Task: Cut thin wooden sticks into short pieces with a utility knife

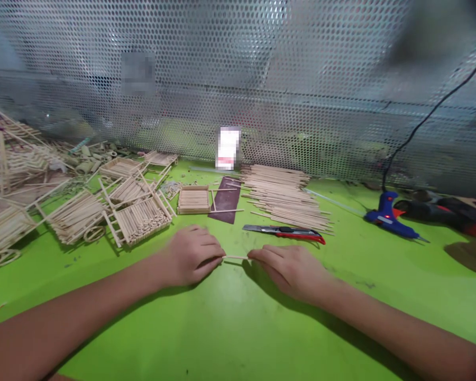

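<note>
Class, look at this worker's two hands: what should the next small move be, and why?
Probably the right hand should let go while the left hand holds the thin stick. Both hands appear to pinch that one stick, so neither is free, and the utility knife and pile of sticks lie just beyond the right hand.

Perforated metal panel (206,63) spans the back, silvery-grey, round holes, horizontal seam (262,91) partway down. Lower part shows green and reddish patches, reflected or seen through, can't tell. Plain bluish-grey area (0,42) top left; dark blur (428,32) top right. Bright green desk (238,333), smooth, few smudges (367,284). Cool light, soft sheen mid-desk.
</note>
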`<state>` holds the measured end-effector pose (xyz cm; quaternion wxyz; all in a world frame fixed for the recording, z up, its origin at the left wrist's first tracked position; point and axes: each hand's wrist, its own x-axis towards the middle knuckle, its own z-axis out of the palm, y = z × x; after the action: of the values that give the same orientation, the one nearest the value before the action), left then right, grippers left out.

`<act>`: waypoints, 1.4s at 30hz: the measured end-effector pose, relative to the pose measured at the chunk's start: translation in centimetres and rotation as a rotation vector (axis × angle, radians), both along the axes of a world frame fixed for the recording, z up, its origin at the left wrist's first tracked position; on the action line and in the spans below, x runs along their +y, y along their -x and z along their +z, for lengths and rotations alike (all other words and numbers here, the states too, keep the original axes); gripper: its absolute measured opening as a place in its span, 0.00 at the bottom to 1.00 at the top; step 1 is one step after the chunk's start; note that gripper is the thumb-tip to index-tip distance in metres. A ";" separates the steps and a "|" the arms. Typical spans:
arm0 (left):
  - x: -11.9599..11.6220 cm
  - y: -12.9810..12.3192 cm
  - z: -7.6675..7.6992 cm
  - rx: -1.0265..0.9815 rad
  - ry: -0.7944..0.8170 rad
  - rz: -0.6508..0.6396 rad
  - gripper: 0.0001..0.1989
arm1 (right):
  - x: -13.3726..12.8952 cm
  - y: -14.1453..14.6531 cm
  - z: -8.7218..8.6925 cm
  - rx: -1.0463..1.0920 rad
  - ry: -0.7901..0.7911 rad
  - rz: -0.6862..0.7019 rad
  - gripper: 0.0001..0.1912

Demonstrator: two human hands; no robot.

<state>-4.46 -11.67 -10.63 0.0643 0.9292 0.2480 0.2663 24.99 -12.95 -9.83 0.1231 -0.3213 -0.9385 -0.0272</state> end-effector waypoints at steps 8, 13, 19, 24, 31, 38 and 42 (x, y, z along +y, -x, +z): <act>0.5 0.7 0.6 0.030 -0.251 0.025 0.07 | 0.1 0.3 0.1 -0.086 0.167 -0.049 0.15; 1.6 4.2 4.7 -0.013 -0.606 0.149 0.08 | 0.2 0.5 -0.3 -0.038 0.216 -0.032 0.19; 3.2 9.1 8.6 -0.043 -0.898 0.305 0.12 | 0.1 0.7 0.1 -0.035 0.241 -0.029 0.20; 4.6 11.0 8.0 0.058 -0.900 0.403 0.15 | 0.0 0.8 0.3 -0.030 0.238 -0.025 0.19; 4.9 10.7 7.2 0.065 -0.845 0.346 0.14 | 0.2 0.7 0.0 0.014 0.184 0.011 0.17; 3.8 8.7 6.9 0.119 -0.801 0.217 0.13 | 0.0 0.5 -0.3 0.125 -0.079 0.090 0.12; 3.7 7.8 6.2 0.103 -0.751 0.186 0.14 | -0.3 0.5 -0.3 0.121 -0.113 0.079 0.14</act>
<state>-12.26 -8.01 -4.47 -0.3172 0.8738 0.2196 0.2961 24.51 -13.22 -10.11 0.1987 -0.2777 -0.9382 -0.0558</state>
